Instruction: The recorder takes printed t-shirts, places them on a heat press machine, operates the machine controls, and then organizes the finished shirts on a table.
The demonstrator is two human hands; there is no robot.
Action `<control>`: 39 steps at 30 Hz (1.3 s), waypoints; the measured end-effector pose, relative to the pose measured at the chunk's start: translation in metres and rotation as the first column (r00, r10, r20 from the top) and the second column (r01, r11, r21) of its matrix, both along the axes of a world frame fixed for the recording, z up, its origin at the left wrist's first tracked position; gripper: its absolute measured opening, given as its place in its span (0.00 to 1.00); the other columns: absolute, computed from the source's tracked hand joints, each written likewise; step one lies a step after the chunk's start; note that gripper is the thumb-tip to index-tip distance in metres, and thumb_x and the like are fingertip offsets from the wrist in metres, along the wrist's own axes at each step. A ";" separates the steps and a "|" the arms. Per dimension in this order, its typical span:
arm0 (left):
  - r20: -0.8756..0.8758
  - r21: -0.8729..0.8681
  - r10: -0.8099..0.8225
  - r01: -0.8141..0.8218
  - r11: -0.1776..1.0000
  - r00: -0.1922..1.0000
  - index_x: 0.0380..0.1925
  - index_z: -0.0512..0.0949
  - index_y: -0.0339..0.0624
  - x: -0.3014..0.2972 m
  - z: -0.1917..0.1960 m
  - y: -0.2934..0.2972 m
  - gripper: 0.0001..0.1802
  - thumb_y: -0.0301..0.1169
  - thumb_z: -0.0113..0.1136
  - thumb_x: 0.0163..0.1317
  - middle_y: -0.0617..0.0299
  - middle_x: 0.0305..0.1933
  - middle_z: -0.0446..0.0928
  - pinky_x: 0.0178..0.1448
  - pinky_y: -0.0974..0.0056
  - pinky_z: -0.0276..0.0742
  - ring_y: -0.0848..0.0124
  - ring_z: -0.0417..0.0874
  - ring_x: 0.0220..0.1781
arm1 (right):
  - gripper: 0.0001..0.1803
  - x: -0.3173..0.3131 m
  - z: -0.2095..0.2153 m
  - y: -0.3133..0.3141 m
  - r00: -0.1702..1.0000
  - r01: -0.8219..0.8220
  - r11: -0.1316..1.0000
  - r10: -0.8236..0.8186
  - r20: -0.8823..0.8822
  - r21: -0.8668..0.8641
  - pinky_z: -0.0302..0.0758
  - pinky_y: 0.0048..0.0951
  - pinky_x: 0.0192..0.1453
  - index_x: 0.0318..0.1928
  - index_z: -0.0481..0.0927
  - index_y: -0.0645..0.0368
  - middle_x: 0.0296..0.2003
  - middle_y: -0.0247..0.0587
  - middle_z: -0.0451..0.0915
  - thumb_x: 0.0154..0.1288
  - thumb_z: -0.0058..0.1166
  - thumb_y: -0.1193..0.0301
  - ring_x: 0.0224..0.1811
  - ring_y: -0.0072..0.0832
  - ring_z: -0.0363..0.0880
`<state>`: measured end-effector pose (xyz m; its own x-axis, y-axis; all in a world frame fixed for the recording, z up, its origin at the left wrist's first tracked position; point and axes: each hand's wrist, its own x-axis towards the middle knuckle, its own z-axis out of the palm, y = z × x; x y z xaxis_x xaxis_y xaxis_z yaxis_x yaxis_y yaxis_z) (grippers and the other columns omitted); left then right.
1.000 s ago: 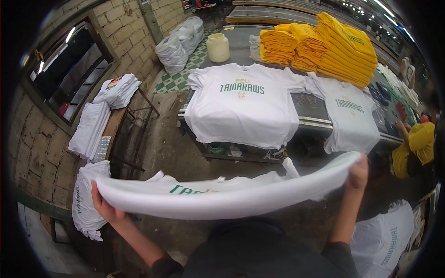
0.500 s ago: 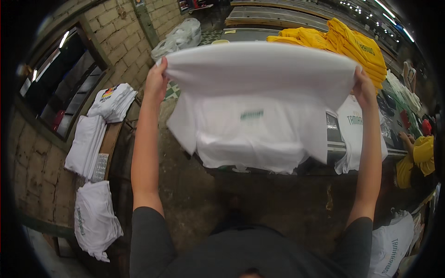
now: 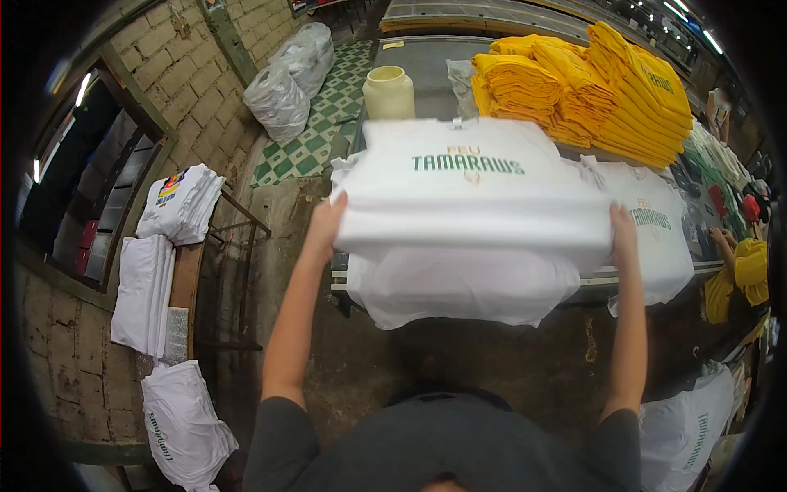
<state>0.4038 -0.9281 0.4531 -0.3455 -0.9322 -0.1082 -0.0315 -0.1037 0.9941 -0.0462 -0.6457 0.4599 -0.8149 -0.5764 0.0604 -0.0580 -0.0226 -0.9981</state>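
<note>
A white T-shirt (image 3: 475,215) with green and orange print at its far end is stretched between my two hands. My left hand (image 3: 328,223) pinches its left edge, and my right hand (image 3: 623,234) grips the right edge. Its near part is doubled up into a thick roll-like fold. Beneath lies more white cloth (image 3: 459,287), hanging over the near edge of the dark table. Just right of my right hand, another printed white shirt (image 3: 652,238) lies partly over the table edge.
Folded yellow shirts (image 3: 631,98) are piled at the back right, near a cream plastic jar (image 3: 388,93). White shirt stacks (image 3: 146,287) lie on a side bench at left. Filled plastic bags (image 3: 279,102) sit on green tiles. At far right, a person in yellow (image 3: 748,266) works.
My hands have come down and nearer, bringing the raised shirt edge low over the table. The shirt's printed front and the cream jar now show fully.
</note>
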 end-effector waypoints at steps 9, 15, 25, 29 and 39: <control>0.455 0.093 -0.072 0.033 0.995 0.888 0.41 0.75 0.29 0.042 -0.169 0.042 0.23 0.43 0.51 0.62 0.59 0.36 0.78 0.42 0.68 0.70 0.76 0.75 0.37 | 0.21 0.059 -0.169 0.065 0.983 -0.025 0.979 -0.012 0.184 0.201 0.64 0.25 0.55 0.52 0.68 0.72 0.46 0.41 0.74 0.64 0.44 0.68 0.48 0.25 0.70; 0.568 0.007 -0.059 0.066 0.998 0.821 0.30 0.78 0.29 0.043 -0.166 0.046 0.24 0.45 0.55 0.57 0.53 0.27 0.79 0.35 0.63 0.71 0.71 0.78 0.29 | 0.14 0.048 -0.171 0.068 0.982 0.006 0.804 0.108 -0.155 0.595 0.63 0.24 0.29 0.28 0.74 0.67 0.20 0.31 0.71 0.61 0.50 0.66 0.24 0.17 0.64; 0.307 0.196 -0.017 -0.046 0.979 0.952 0.35 0.77 0.30 -0.053 -0.143 -0.077 0.22 0.43 0.54 0.58 0.61 0.32 0.77 0.36 0.70 0.71 0.75 0.76 0.33 | 0.16 -0.021 -0.145 -0.071 0.994 0.000 0.875 0.052 -0.094 0.484 0.57 0.23 0.22 0.22 0.77 0.66 0.14 0.26 0.66 0.58 0.53 0.64 0.20 0.15 0.60; -0.124 0.556 -0.002 0.071 0.828 0.992 0.47 0.73 0.35 -0.091 -0.127 -0.125 0.24 0.43 0.54 0.58 0.56 0.43 0.77 0.49 0.64 0.75 0.68 0.79 0.43 | 0.16 -0.051 -0.151 -0.129 0.869 -0.233 0.960 0.133 0.477 0.156 0.72 0.25 0.41 0.40 0.77 0.67 0.34 0.38 0.78 0.60 0.51 0.65 0.36 0.24 0.75; -0.583 0.504 0.508 -0.208 0.838 0.634 0.55 0.66 0.38 -0.089 -0.127 -0.201 0.25 0.32 0.54 0.57 0.54 0.51 0.73 0.53 0.60 0.73 0.63 0.76 0.50 | 0.26 -0.199 -0.197 -0.165 0.464 0.304 0.857 0.247 0.850 -0.415 0.50 0.47 0.69 0.58 0.62 0.69 0.60 0.51 0.62 0.59 0.48 0.73 0.64 0.43 0.56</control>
<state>0.3147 -1.1289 0.3259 -0.1053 -0.9357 -0.3369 0.7422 -0.2994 0.5996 -0.2450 -0.8106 0.2624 -0.6039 -0.6686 -0.4340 0.7964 -0.4842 -0.3623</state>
